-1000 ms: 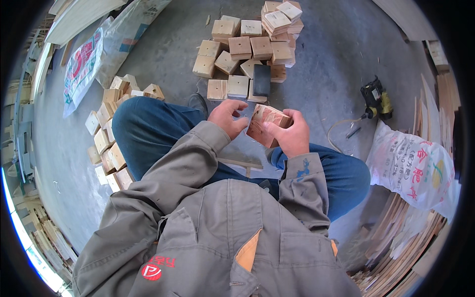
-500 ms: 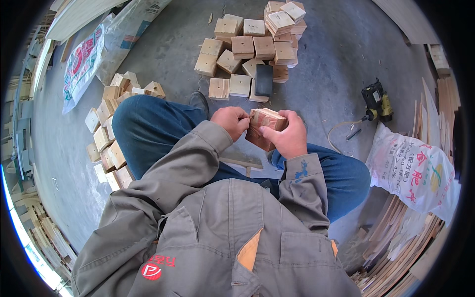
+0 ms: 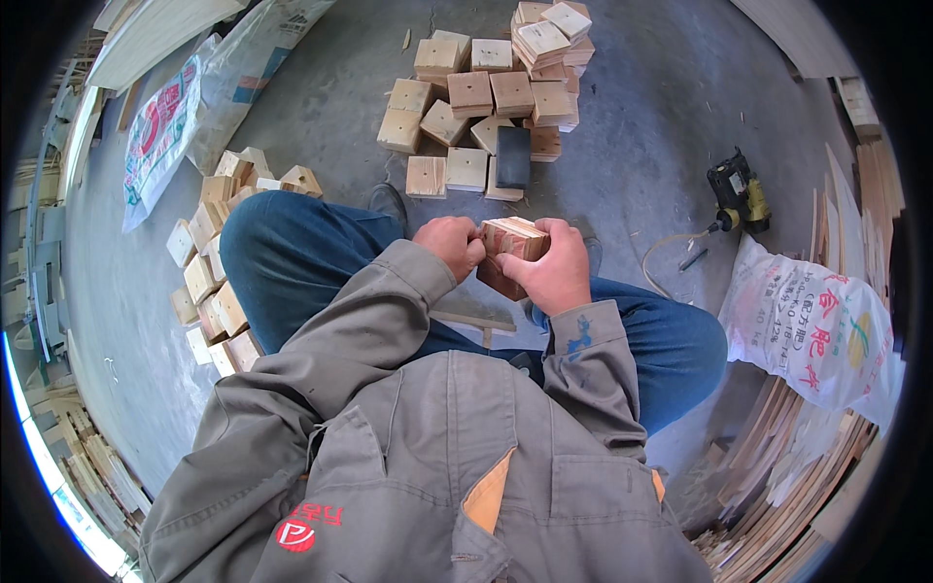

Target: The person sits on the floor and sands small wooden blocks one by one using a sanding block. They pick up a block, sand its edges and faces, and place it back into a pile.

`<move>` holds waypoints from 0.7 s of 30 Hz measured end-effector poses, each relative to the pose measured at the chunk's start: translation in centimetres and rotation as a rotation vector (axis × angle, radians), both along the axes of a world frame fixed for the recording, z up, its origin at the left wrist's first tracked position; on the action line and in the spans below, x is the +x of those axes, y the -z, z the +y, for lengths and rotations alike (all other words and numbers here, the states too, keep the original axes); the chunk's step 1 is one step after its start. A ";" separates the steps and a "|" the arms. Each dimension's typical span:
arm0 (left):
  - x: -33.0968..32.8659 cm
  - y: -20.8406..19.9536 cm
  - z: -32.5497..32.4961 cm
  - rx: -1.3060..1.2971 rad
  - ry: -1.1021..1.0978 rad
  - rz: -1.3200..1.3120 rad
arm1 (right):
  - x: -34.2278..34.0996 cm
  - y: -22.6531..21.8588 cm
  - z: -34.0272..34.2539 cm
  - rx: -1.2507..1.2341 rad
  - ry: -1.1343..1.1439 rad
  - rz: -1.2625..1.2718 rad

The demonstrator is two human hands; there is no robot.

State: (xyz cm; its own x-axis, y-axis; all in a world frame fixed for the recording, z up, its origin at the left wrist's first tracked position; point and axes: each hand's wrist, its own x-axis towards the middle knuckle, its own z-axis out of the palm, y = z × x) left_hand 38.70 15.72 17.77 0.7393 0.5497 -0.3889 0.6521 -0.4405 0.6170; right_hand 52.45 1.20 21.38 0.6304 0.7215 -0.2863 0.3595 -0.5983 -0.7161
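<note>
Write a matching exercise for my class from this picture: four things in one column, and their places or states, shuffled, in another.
Things:
1. Wooden block
2. Dark rectangular object
3. Black-and-yellow tool
4. Right sleeve cuff

Places or states:
A. Lying on the floor, to the right
B. Marked with blue
C. Resting against the piled blocks
D. Held in the right hand

Pairs: 1-D, 2-C, 3-A, 4-B

And here's the grey concrete floor (image 3: 661,107), hosting a jumbled pile of wooden blocks (image 3: 469,94) straight ahead, a second heap of blocks (image 3: 200,277) off left, and over right, a black-and-yellow tool (image 3: 741,194) lying with its pale hose (image 3: 649,255) curving away, a small dark cylinder (image 3: 693,259) just beside!
</note>
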 end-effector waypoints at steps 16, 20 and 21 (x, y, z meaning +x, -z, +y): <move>0.1 0.1 -1.1 0.245 0.074 0.070 | -0.5 -0.1 0.4 -0.007 0.015 -0.026; 0.0 -0.2 -1.3 0.294 0.093 0.060 | -0.5 -0.5 0.6 -0.032 0.018 -0.026; 0.0 -0.1 -1.3 0.307 0.092 0.055 | -0.5 -0.5 0.6 -0.034 0.017 -0.029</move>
State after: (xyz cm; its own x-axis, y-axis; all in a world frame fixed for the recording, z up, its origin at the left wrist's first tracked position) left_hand 38.67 14.39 17.92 0.7739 0.5791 -0.2565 0.6296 -0.6592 0.4113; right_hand 51.92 1.78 21.84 0.6508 0.7008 -0.2920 0.3693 -0.6283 -0.6847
